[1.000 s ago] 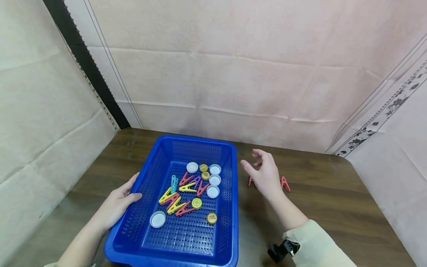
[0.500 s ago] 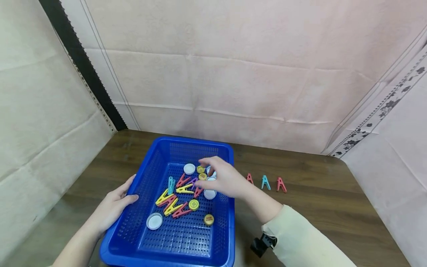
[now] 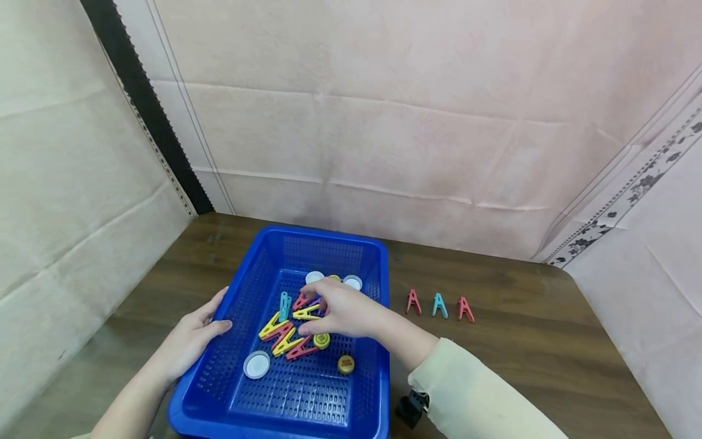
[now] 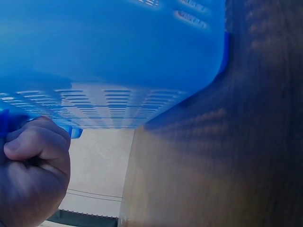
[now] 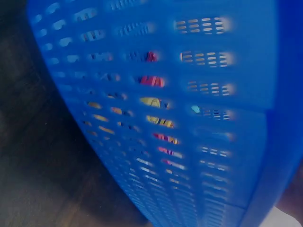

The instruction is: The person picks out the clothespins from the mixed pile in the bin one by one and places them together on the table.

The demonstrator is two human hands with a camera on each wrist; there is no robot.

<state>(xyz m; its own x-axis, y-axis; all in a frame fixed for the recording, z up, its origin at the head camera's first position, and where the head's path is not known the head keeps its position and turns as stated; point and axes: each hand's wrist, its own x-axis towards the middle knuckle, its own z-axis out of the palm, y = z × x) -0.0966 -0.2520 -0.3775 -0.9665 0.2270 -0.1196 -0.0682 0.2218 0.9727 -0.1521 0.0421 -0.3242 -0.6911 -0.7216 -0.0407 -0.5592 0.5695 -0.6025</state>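
A blue plastic basket [image 3: 323, 231] stands tilted on the table, and my left hand [image 3: 189, 341] grips its left rim. In the left wrist view those fingers curl at the basket's edge. My right hand [image 3: 348, 310] reaches over the right rim into the basket, thumb and fingers spread apart around a yellow clothespin [image 3: 304, 313]. More clothespins in yellow, red and light blue [image 3: 284, 306] lie about it, along with a yellow bottle cap [image 3: 322, 341]. The right hand covers some caps. In the right wrist view the basket's slotted wall [image 5: 255, 71] hides that hand.
On the table right of the basket, a red clothespin [image 3: 414, 301], a light blue clothespin [image 3: 439, 305] and another red clothespin [image 3: 465, 309] form a row. A white cap [image 3: 256, 364] and a gold cap [image 3: 346, 364] lie nearer in the basket. Cloth walls [image 3: 384, 152] enclose the table.
My right hand has moved left from beside the table clothespins, across the basket's rim, and down over the clothespins inside. The left hand keeps its grip on the rim.
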